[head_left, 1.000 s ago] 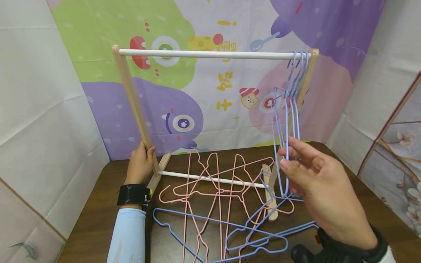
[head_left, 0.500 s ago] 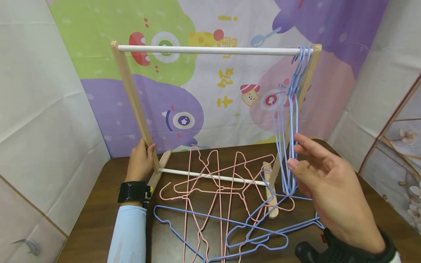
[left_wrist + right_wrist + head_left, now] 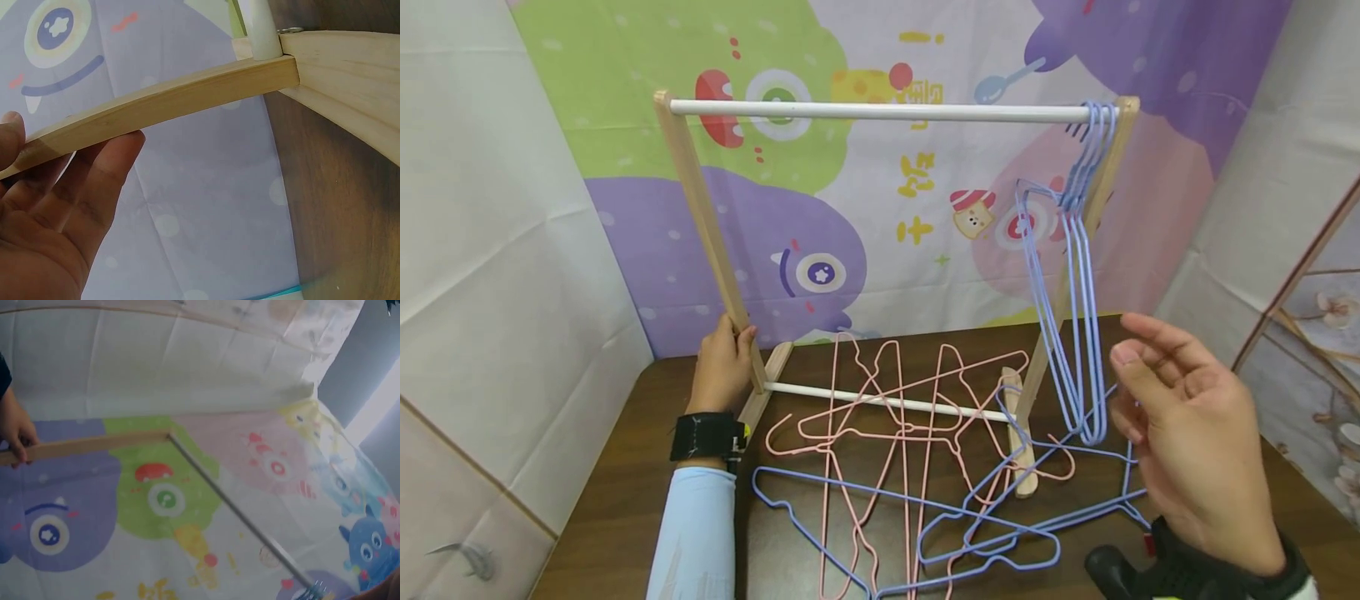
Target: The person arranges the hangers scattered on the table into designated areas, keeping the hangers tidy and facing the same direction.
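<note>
A small clothes rack (image 3: 880, 110) with wooden posts and white rods stands on the table. My left hand (image 3: 722, 362) grips its left post (image 3: 700, 200) low down; in the left wrist view the thumb and fingers lie on either side of the same post (image 3: 187, 100). Several blue hangers (image 3: 1072, 200) hang bunched at the right end of the top rod, tilted slightly. Just right of their lower ends is my right hand (image 3: 1198, 433), apart from them, fingers loosely bent and holding nothing.
Several pink hangers (image 3: 907, 427) lie tangled on the brown table (image 3: 602, 483) across the rack's lower rod. Loose blue hangers (image 3: 865, 495) lie in front and to the right, overlapping the pink ones and near the right wooden foot (image 3: 1021, 475). A cartoon cloth hangs behind.
My right hand has let go of the hanging blue hangers and moved right, away from them. The hangers have shifted right along the rod and swung. My left hand keeps its grip on the post.
</note>
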A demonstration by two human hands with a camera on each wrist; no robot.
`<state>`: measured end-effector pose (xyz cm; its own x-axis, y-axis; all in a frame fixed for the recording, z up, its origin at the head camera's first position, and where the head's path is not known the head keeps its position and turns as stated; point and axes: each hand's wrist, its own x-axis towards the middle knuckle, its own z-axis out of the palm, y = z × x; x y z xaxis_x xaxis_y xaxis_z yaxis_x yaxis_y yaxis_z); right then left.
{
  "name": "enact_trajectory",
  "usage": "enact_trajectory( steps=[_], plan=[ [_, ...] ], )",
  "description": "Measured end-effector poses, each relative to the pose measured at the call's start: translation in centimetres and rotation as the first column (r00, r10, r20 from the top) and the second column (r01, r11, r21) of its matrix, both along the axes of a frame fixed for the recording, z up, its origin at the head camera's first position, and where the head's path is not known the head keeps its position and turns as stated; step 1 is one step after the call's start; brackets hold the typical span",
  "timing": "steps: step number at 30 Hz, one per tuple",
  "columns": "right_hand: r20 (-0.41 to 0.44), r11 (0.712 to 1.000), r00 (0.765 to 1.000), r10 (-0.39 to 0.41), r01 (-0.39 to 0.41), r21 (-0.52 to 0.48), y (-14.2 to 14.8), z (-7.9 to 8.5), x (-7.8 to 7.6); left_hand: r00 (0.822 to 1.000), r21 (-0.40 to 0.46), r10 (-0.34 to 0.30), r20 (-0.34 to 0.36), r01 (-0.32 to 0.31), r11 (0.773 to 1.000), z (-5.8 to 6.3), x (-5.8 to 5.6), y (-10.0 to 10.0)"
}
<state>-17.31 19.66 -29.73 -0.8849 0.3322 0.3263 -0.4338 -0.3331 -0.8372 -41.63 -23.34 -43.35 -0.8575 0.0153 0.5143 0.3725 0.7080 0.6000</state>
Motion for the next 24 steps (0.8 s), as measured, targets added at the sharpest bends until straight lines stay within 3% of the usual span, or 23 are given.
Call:
enact_trajectory(
  steps=[4, 7, 11, 15, 17, 20, 23, 24],
  plan=[
    [0.029, 0.997, 1.0, -0.001, 0.003, -0.078, 1.2, -1.3, -0.9, 1.0, -0.001, 0.002, 0.003, -0.002, 1.0, -0.1, -0.1, -0.1],
    [0.123, 0.998, 0.992, 0.041, -0.034, -0.058, 1.8, -2.5, -1.5, 1.0, 0.0, 0.0, 0.002, 0.0, 1.0, -0.2, 0.0, -0.1],
    [0.224, 0.993, 0.968, 0.111, -0.117, 0.013, 1.9, -4.5, -2.5, 1.0, 0.001, -0.005, 0.001, 0.005, 1.0, -0.2, 0.0, -0.1],
    [0.302, 0.968, 0.947, 0.106, -0.167, 0.185, 0.5, -6.3, -3.2, 1.0, 0.002, -0.002, -0.002, 0.002, 1.0, -0.1, 0.0, -0.1],
    [0.343, 0.924, 0.936, 0.082, -0.201, 0.325, -0.4, -7.2, -3.4, 1.0, 0.0, -0.001, -0.008, 0.001, 1.0, 0.0, -0.1, -0.1],
    [0.407, 0.823, 0.913, 0.033, -0.256, 0.508, -1.8, -8.2, -3.8, 1.0, 0.002, -0.003, -0.01, 0.004, 1.0, 0.0, -0.1, -0.1],
    [0.421, 0.728, 0.906, 0.04, -0.315, 0.609, -3.0, -9.1, -4.3, 1.0, 0.004, 0.001, -0.006, -0.001, 1.0, 0.1, 0.0, 0.0],
    [0.435, 0.708, 0.899, 0.053, -0.341, 0.618, -3.4, -9.4, -4.4, 1.0, 0.005, 0.004, -0.005, -0.004, 1.0, 0.1, 0.0, 0.0]
  ],
)
